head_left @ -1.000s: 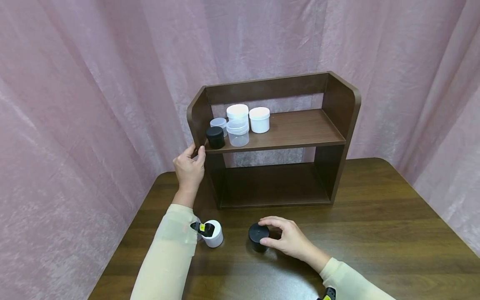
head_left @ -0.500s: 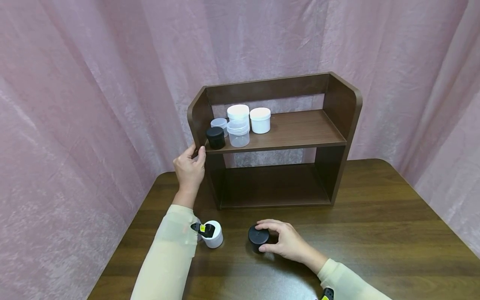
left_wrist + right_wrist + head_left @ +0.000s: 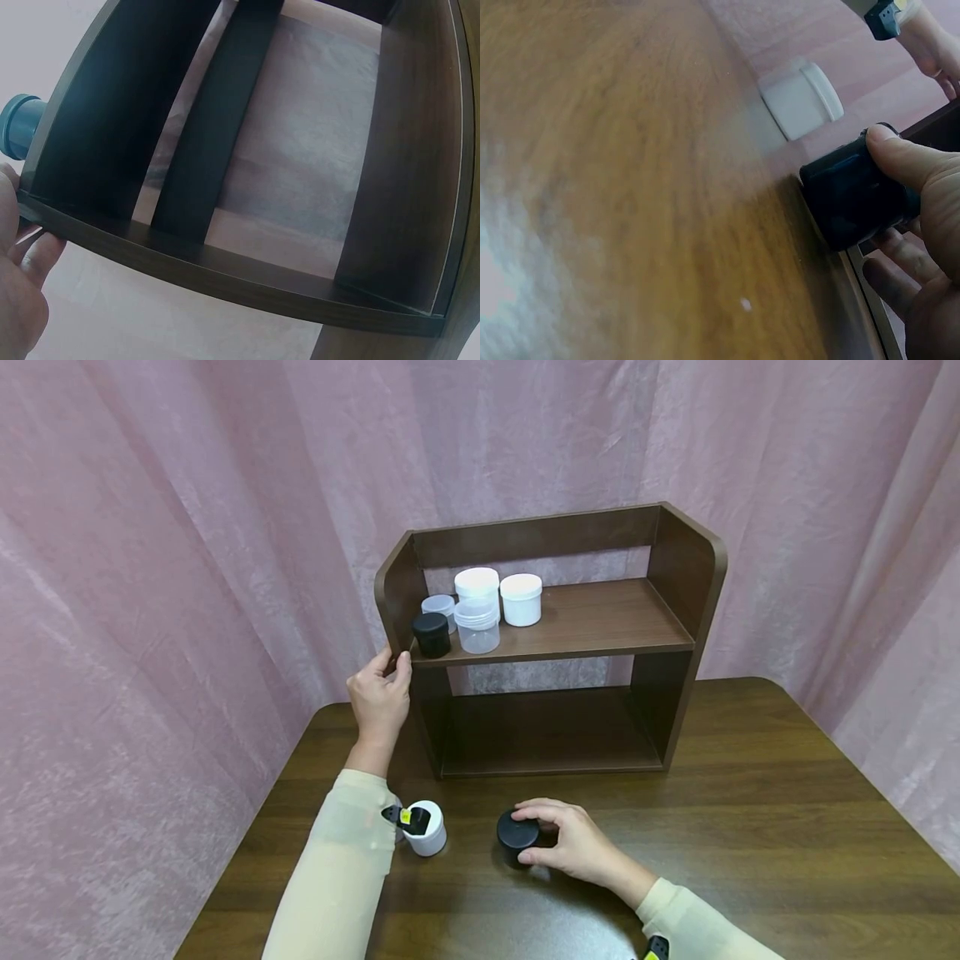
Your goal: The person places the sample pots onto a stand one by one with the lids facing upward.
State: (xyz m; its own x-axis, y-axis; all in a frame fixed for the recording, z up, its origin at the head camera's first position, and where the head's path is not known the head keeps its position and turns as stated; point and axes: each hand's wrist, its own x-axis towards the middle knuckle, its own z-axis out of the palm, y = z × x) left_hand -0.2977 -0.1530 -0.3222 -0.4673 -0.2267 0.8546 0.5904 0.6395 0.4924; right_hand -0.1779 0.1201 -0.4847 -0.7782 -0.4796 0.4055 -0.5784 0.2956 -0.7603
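My left hand (image 3: 380,697) grips the left side panel of a dark brown wooden two-tier shelf (image 3: 600,614), at the height of its upper board. In the left wrist view its fingertips (image 3: 41,259) lie against the panel's edge. A black lidded jar (image 3: 517,831) stands upright on the table in front of the shelf. My right hand (image 3: 573,845) holds that jar from the right, thumb on the near side and fingers on the far side. The right wrist view shows the thumb at the lid of the black jar (image 3: 847,199), with some fingers partly hidden behind it.
On the upper board's left half stand a small black jar (image 3: 431,635), two clear jars, one of them at the front (image 3: 477,631), and two white jars, one at the right (image 3: 521,602). A white jar (image 3: 427,835) stands on the table (image 3: 750,793), partly covered by my left wrist camera.
My right hand has shifted slightly toward me on the black jar, its thumb now lower along the near side. My left hand stays on the shelf panel.
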